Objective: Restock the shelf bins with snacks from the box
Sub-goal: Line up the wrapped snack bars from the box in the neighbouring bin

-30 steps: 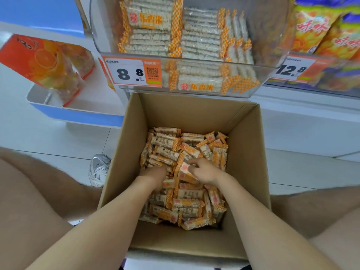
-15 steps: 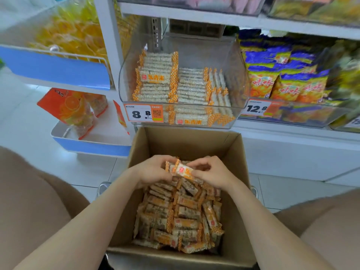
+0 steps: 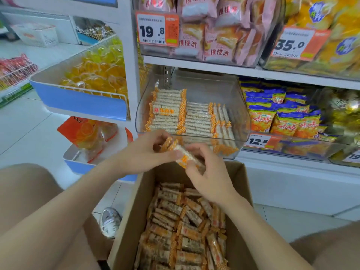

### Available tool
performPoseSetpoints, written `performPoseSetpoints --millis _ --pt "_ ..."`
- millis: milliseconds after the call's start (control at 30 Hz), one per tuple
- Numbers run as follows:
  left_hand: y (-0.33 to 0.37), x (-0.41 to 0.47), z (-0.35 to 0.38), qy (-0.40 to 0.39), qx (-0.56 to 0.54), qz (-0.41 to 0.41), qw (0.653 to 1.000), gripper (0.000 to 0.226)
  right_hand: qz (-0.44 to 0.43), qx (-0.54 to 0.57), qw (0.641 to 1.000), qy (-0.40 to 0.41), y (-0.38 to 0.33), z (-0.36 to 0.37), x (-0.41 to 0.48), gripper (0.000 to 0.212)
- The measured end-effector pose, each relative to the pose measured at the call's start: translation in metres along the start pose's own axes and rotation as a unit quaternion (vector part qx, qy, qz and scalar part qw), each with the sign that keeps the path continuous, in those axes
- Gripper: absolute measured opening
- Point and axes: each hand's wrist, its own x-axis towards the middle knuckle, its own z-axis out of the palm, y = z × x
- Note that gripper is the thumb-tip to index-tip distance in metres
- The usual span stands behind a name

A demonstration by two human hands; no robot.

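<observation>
Item: small bundle of wrapped snack bars [image 3: 180, 153], white with orange checked ends.
Location: held in the air above the far edge of the cardboard box [image 3: 128, 221], just near of the front wall of the clear shelf bin [image 3: 240, 117].
Left hand [image 3: 145, 152]: fingers curled over the left ends of the bundle, thumb underneath; the checked ends stick up between the fingers.
Right hand [image 3: 208, 176]: fingertips pinch the right, nearer end of the same bundle; the bars slope down toward this hand.
Box contents: loose bars [image 3: 185, 227] of the same kind, piled at all angles.
Bin contents: the same bars in neat stacks [image 3: 169, 112], at the left and middle.
Adjacent: blue-and-orange bags [image 3: 282, 117] to the right, behind a price tag [image 3: 258, 141] reading 12.8; a grey shoe [image 3: 110, 221] on the floor left of the box.
</observation>
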Motion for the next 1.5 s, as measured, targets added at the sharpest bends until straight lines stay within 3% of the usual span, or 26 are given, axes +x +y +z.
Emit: performPoseSetpoints --millis 133,200,333,600,800,967,1033,1133,1400,1500 --pt "-0.003 0.008 -0.019 0.238 0.027 0.046 0.970 0.012 -0.036 -0.070 0.992 0.094 -0.018 -0.008 0.044 0.044" --pt "-0.012 0.018 -0.018 0.289 0.092 0.007 0.953 0.026 -0.045 -0.158 0.982 0.091 -0.018 -0.010 0.071 0.046" --pt "-0.019 0.036 -0.012 0.264 0.155 -0.020 0.952 0.056 -0.046 -0.321 0.946 -0.011 -0.012 -0.001 0.129 0.046" --pt "-0.033 0.060 -0.007 0.291 0.198 -0.019 0.936 0.082 -0.007 -0.378 0.920 -0.101 -0.008 0.029 0.188 0.044" --pt "-0.038 0.063 -0.001 0.290 0.254 -0.030 0.922 0.085 -0.044 -0.380 0.924 -0.028 0.007 0.038 0.202 0.039" --pt "-0.041 0.062 -0.004 0.293 0.239 -0.029 0.925 0.085 0.026 -0.187 0.978 0.085 0.016 0.043 0.209 0.022" --pt "-0.041 0.062 -0.003 0.294 0.241 -0.028 0.924 0.086 0.020 -0.193 0.979 0.061 0.013 0.048 0.209 0.015" --pt "-0.043 0.062 -0.002 0.300 0.244 -0.021 0.922 0.086 -0.008 -0.253 0.968 0.001 0.009 0.056 0.202 0.034" --pt "-0.046 0.062 -0.002 0.301 0.228 -0.011 0.926 0.083 0.006 -0.290 0.954 0.074 -0.004 0.046 0.190 0.026" --pt "-0.050 0.055 -0.007 0.322 0.259 -0.002 0.911 0.070 -0.088 -0.224 0.965 0.108 -0.013 0.031 0.164 0.022"
